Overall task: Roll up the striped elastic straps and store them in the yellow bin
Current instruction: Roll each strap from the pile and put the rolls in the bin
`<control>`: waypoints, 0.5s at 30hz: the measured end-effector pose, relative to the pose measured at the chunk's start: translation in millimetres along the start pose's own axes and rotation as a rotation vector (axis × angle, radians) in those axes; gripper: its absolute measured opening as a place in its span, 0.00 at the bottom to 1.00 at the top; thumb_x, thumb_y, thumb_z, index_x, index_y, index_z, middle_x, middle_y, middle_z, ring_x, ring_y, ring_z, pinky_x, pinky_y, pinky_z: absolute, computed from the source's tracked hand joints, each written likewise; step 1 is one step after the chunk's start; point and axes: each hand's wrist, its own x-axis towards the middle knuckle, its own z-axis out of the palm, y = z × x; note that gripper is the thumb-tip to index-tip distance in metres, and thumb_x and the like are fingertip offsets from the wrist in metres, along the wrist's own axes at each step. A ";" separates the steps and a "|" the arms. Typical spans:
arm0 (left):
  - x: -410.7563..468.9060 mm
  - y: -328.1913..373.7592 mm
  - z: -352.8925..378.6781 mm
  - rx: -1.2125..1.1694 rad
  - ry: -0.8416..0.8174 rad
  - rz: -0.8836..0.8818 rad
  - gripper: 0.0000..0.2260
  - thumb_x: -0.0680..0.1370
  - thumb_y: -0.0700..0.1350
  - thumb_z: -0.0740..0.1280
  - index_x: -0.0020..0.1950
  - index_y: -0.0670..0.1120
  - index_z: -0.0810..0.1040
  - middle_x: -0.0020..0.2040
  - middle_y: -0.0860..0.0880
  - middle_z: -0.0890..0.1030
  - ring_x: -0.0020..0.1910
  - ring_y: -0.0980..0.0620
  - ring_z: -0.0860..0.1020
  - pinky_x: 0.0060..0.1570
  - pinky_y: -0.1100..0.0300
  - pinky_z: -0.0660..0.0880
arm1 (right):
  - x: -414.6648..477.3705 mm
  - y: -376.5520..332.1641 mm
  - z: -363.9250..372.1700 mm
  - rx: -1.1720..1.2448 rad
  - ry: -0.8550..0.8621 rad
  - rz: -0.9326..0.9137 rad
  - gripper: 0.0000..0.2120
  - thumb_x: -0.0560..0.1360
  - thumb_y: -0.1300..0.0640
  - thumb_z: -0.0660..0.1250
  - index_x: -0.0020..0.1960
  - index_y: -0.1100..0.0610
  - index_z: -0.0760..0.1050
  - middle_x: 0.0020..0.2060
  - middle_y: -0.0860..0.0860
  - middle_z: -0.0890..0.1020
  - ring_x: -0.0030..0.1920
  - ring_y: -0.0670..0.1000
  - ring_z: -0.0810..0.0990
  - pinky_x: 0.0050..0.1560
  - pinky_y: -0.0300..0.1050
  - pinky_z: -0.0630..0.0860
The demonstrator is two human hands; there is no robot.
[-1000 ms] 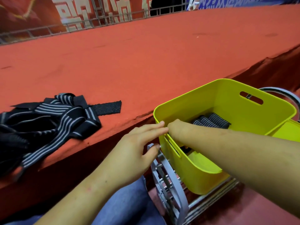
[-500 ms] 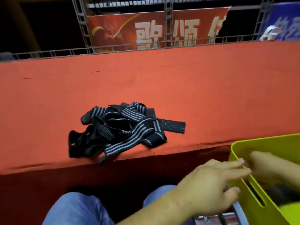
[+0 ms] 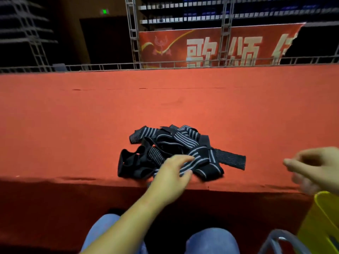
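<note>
The straps [image 3: 176,153] lie tangled at the counter's [image 3: 73,125] near edge. The left hand [image 3: 172,178], fingers straight, reaches onto them; best to pinch one free end and draw it clear before rolling. The right hand [image 3: 315,165], blurred, hangs loosely curled and empty. The bin's [image 3: 322,217] contents are hidden.

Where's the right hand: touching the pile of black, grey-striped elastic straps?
Apart. Head view shows bare red cloth between the right hand and the pile of black, grey-striped elastic straps.
</note>
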 end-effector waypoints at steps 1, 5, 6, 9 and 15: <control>2.1 -9.5 -8.4 0.034 0.039 -0.047 0.19 0.77 0.41 0.72 0.67 0.49 0.81 0.65 0.53 0.81 0.66 0.58 0.76 0.72 0.65 0.66 | 1.4 -12.8 11.6 -0.001 -0.007 -0.028 0.15 0.80 0.48 0.71 0.37 0.53 0.83 0.28 0.56 0.85 0.26 0.58 0.84 0.29 0.46 0.79; 9.3 -68.4 -53.0 0.176 0.143 -0.352 0.27 0.75 0.45 0.74 0.73 0.46 0.74 0.69 0.47 0.77 0.69 0.48 0.73 0.73 0.56 0.66 | 1.3 -53.5 66.8 0.080 -0.163 -0.079 0.13 0.81 0.52 0.71 0.41 0.57 0.82 0.31 0.56 0.86 0.30 0.56 0.86 0.39 0.52 0.84; 9.7 -83.8 -56.5 0.210 0.109 -0.414 0.30 0.74 0.48 0.75 0.75 0.46 0.72 0.70 0.47 0.77 0.69 0.46 0.73 0.74 0.53 0.66 | 1.2 -58.5 80.4 0.100 -0.203 -0.088 0.12 0.81 0.52 0.71 0.41 0.57 0.82 0.31 0.56 0.86 0.31 0.57 0.86 0.40 0.52 0.84; 4.7 -117.3 -67.3 0.238 -0.016 -0.508 0.36 0.70 0.56 0.73 0.77 0.50 0.68 0.67 0.48 0.79 0.68 0.45 0.75 0.71 0.49 0.70 | 3.4 -78.5 121.6 0.142 -0.256 -0.114 0.11 0.82 0.53 0.70 0.44 0.59 0.81 0.32 0.55 0.86 0.32 0.56 0.87 0.38 0.50 0.84; -13.0 -136.1 -82.1 0.192 0.030 -0.562 0.23 0.73 0.37 0.72 0.66 0.51 0.80 0.50 0.52 0.84 0.54 0.46 0.83 0.59 0.54 0.77 | 1.4 -101.1 189.7 0.328 -0.319 -0.077 0.09 0.83 0.57 0.70 0.46 0.61 0.81 0.33 0.57 0.86 0.33 0.56 0.86 0.37 0.50 0.83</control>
